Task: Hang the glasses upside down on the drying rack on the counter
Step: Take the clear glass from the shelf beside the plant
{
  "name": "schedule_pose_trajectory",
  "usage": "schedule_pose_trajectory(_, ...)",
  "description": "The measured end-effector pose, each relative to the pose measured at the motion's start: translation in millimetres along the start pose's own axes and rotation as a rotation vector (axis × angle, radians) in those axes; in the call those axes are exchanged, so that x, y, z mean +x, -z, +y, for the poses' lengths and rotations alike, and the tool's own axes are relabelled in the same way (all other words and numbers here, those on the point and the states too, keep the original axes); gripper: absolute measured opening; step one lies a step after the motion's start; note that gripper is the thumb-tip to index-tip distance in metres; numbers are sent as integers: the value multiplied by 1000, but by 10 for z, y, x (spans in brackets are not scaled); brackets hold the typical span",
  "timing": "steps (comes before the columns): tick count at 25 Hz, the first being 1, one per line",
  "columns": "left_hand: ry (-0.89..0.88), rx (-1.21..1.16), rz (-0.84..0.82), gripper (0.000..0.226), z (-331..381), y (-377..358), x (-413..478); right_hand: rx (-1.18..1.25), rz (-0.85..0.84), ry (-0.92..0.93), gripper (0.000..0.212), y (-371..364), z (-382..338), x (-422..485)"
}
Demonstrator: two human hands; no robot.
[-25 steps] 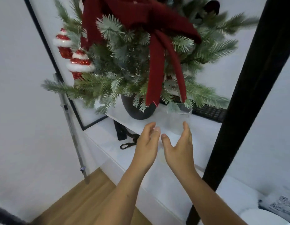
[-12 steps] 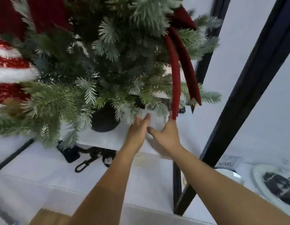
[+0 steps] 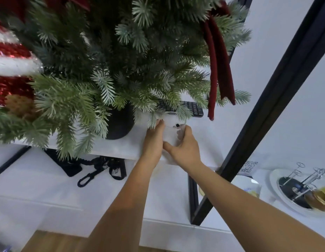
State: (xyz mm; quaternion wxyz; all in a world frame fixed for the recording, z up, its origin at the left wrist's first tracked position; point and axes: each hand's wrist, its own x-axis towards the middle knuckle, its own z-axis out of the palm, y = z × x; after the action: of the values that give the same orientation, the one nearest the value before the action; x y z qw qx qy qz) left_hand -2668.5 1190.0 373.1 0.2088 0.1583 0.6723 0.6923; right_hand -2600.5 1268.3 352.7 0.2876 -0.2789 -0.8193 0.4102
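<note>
A clear drinking glass stands upright on a white shelf, under the low branches of a small Christmas tree. My left hand presses against its left side and my right hand wraps its right side, so both hold it. The drying rack, a round white-rimmed base with thin metal prongs, sits on the counter at the far right. An amber glass rests at the rack's right edge.
The tree's black pot stands just left of my hands, with branches and a dark red ribbon hanging over the glass. A black keyboard lies behind. A slanted black post separates shelf and counter. Black straps lie below.
Both hands have reached forward under the branches and closed around the glass. The view has swung right, bringing the drying rack into sight.
</note>
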Motion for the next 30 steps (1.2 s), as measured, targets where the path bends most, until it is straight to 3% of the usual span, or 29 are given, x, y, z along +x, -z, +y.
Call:
schedule_pose_trajectory(2,1,-63,36,71,-48,19,-100,-8,-3,31,53,19,-20,-115)
schedule_pose_trajectory(4,2,-106,82,77,-56,57,-242,11,-32,29,58,26,-51,-225)
schedule_pose_trajectory(7,-17,-86,117,67,-101,116,-536,116,-90,9,64,112,-92,-473)
schedule_pose_trajectory(10,-100,-21,107,40,-36,107,-835,181,-142,34,67,405,-101,-708)
schedule_pose_trajectory(14,-207,-38,114,52,148,-56,-1302,231,-250,154,70,1082,-61,-1014)
schedule_pose_trajectory(17,-276,-84,50,62,270,-588,-1711,290,-299,230,71,1711,94,-1295)
schedule_pose_trajectory(22,-362,-131,-126,71,534,-1788,-2184,357,-190,262,77,2646,547,-1570)
schedule_pose_trajectory(26,-346,-106,-211,82,516,-2760,-2389,337,-86,197,74,3512,1015,-1671)
schedule_pose_trajectory(30,-351,-43,-473,83,445,-3720,-2529,362,66,28,86,4356,1541,-1785)
